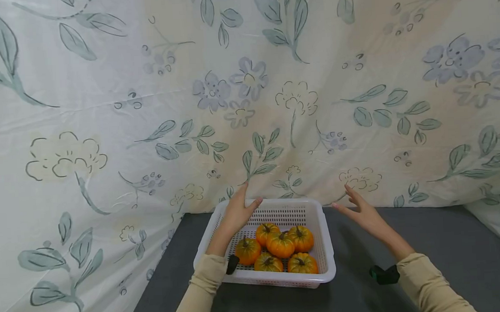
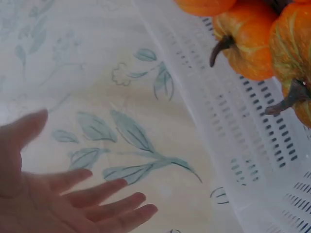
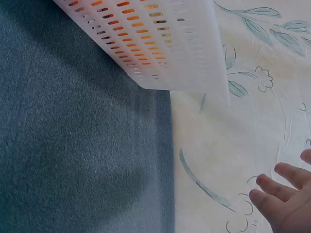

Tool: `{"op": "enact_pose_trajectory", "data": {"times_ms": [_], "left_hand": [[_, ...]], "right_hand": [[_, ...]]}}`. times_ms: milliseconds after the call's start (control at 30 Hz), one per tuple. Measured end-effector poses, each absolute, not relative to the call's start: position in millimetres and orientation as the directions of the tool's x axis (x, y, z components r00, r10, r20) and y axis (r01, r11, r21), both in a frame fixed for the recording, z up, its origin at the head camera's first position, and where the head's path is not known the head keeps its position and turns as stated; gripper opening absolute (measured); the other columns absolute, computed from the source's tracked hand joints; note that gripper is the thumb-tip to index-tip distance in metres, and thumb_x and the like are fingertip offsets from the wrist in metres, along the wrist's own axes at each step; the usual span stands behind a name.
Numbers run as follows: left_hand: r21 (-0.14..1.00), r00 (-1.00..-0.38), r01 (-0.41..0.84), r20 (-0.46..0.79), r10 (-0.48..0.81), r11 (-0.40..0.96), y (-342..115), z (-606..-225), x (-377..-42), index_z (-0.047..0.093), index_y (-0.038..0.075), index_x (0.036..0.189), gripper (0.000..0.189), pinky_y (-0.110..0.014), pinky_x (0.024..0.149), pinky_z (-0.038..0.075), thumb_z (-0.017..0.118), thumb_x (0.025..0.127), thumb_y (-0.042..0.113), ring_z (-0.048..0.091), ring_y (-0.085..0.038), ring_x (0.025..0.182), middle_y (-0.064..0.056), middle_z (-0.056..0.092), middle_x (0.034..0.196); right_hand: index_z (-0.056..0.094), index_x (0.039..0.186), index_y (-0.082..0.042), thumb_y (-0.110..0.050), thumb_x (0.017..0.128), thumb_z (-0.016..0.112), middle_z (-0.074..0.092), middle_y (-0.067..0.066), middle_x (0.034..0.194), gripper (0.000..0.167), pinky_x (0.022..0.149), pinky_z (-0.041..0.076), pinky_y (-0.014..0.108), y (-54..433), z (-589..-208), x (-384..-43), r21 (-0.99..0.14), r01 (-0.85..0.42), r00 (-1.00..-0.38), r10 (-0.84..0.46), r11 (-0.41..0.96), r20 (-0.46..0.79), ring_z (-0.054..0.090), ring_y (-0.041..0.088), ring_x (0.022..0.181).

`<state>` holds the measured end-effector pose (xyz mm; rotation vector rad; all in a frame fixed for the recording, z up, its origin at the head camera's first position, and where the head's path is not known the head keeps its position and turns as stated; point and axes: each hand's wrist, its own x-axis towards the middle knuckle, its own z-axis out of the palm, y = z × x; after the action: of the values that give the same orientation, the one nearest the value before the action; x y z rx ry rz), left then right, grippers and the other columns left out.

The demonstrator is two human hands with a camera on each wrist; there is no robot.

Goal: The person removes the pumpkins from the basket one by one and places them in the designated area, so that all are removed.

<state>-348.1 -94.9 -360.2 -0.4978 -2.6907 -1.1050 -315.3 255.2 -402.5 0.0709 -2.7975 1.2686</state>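
Note:
A white perforated plastic basket (image 1: 318, 218) stands on the dark table and holds several small orange pumpkins (image 1: 280, 245) with dark stems. In the head view my left hand (image 1: 237, 214) hovers over the basket's left side, fingers extended and thumb spread. The left wrist view shows that hand (image 2: 82, 194) apart from the pumpkins (image 2: 245, 43), with nothing in it. To the right of the basket, my right hand (image 1: 365, 215) is held in the air, fingers loosely extended and holding nothing. In the right wrist view it (image 3: 286, 194) is clear of the basket wall (image 3: 189, 53).
A dark grey table (image 1: 431, 245) lies under the basket. Behind it hangs a white cloth (image 1: 249, 141) printed with leaves and flowers, coming down to the table's back edge. Black straps (image 1: 384, 274) sit at both wrists.

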Motion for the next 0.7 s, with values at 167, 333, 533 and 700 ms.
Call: {"op": "enact_pose_trajectory", "data": {"times_ms": [167,333,533,700], "left_hand": [[0.717,-0.934,0.351,0.311,0.175,0.602,-99.3,-355.2,-341.7,0.031,0.005,0.152,0.069,-0.055,0.113,0.031,0.057,0.097,0.037,0.035,-0.039,0.143,-0.019,0.035,0.155],[0.731,-0.945,0.318,0.298,0.136,0.604,-105.2,-351.8,-334.0,0.034,0.006,0.151,0.067,-0.057,0.107,0.037,0.058,0.097,0.039,0.044,-0.042,0.135,-0.024,0.044,0.148],[0.748,-0.957,0.265,0.281,0.071,0.608,-112.8,-348.4,-324.4,0.039,0.000,0.147,0.062,-0.057,0.102,0.043,0.057,0.098,0.032,0.048,-0.043,0.131,-0.024,0.047,0.146],[0.770,-0.964,0.223,0.266,0.017,0.598,-121.5,-348.1,-318.3,0.045,-0.001,0.143,0.056,-0.054,0.099,0.046,0.059,0.097,0.028,0.053,-0.041,0.126,-0.023,0.052,0.142]], "right_hand": [[-0.001,0.158,-0.016,-0.062,0.089,0.056,0.012,0.024,0.162,0.100,0.103,0.030,0.070,255.7,-402.6,-315.4,-0.786,-0.078,-0.996,-0.012,0.613,0.090,0.020,0.052,0.144],[0.005,0.158,-0.014,-0.058,0.090,0.059,0.017,0.025,0.161,0.097,0.105,0.031,0.067,253.6,-402.7,-313.1,-0.811,-0.112,-0.992,-0.020,0.575,0.124,0.023,0.051,0.143],[0.011,0.158,-0.011,-0.051,0.090,0.064,0.020,0.025,0.160,0.095,0.105,0.034,0.065,246.0,-400.4,-310.5,-0.819,-0.159,-0.986,-0.047,0.552,0.160,0.026,0.051,0.143],[0.015,0.157,-0.011,-0.052,0.087,0.066,0.021,0.023,0.160,0.095,0.105,0.035,0.064,240.6,-398.6,-309.0,-0.824,-0.156,-0.987,-0.057,0.545,0.149,0.028,0.049,0.142]]}}
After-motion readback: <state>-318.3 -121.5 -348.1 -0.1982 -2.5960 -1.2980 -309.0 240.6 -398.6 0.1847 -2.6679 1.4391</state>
